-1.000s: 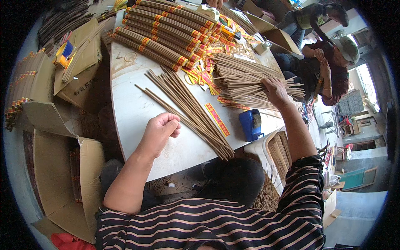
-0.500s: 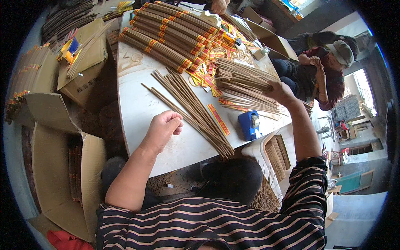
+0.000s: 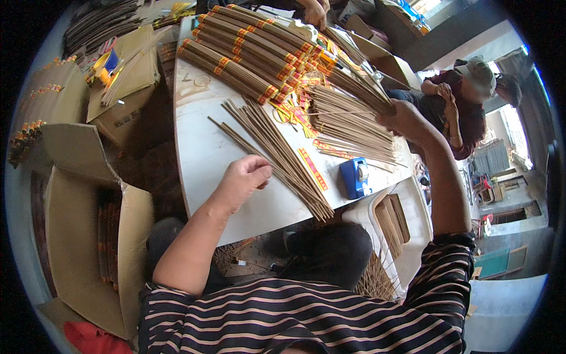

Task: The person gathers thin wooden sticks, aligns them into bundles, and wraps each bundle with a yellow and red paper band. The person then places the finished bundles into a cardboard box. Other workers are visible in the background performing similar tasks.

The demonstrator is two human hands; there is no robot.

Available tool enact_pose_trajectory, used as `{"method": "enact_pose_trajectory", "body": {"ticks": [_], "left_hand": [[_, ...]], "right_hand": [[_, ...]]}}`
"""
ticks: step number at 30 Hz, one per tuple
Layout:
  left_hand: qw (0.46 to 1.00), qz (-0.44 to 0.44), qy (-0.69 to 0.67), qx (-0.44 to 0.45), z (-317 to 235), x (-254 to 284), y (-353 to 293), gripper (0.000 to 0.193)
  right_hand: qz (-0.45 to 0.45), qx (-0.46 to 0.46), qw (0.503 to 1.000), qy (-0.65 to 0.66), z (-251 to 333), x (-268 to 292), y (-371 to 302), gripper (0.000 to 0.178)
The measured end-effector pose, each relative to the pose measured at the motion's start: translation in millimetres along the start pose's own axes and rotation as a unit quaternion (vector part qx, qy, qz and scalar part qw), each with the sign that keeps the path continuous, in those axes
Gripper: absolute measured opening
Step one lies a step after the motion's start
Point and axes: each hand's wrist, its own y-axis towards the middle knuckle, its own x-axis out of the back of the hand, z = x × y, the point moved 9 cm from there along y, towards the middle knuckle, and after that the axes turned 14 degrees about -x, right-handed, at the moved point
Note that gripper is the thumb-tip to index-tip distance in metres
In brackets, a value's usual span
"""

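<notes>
My right hand (image 3: 408,121) is closed around the end of a bunch of brown incense sticks (image 3: 361,88), lifted above a loose pile of incense sticks (image 3: 348,121) on the white table (image 3: 203,153). My left hand (image 3: 243,182) hovers over the near part of the table, fingers curled in and nothing visible in them. Just beyond it lies a loose row of incense sticks (image 3: 277,156), slanting toward the table's front edge. A red and yellow paper label (image 3: 312,169) rests beside that row. To its right stands a blue tape dispenser (image 3: 354,178).
Banded incense bundles (image 3: 247,50) are stacked at the back, with loose labels (image 3: 295,115) beside them. Open cardboard boxes (image 3: 88,236) stand at left. A white bin (image 3: 365,215) holding sticks sits at the right front. A seated co-worker (image 3: 454,106) is at far right; another person's hands (image 3: 315,13) show behind.
My right hand has raised a bunch of incense sticks clear of the pile. My left hand has shifted slightly right, still curled.
</notes>
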Motion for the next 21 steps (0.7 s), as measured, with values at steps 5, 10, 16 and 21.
{"method": "enact_pose_trajectory", "body": {"ticks": [5,10,16,21], "left_hand": [[0.984,0.103,-0.092,-0.116,-39.3,-30.5,-7.9,0.059],[0.928,0.113,-0.327,-0.135,-68.9,-31.5,-13.0,0.062],[0.885,-0.058,-0.456,-0.075,-51.1,9.2,-16.0,0.035],[0.905,-0.211,-0.334,-0.156,-65.7,69.1,-18.8,0.019]], "right_hand": [[0.308,-0.02,0.941,0.142,68.2,-102.8,-71.0,0.035],[0.546,-0.09,0.756,0.348,112.9,-192.3,-136.4,0.021],[0.546,-0.077,0.752,0.363,139.2,-244.6,-152.5,0.015],[0.394,0.047,0.892,0.217,134.3,-248.9,-159.8,0.031]]}}
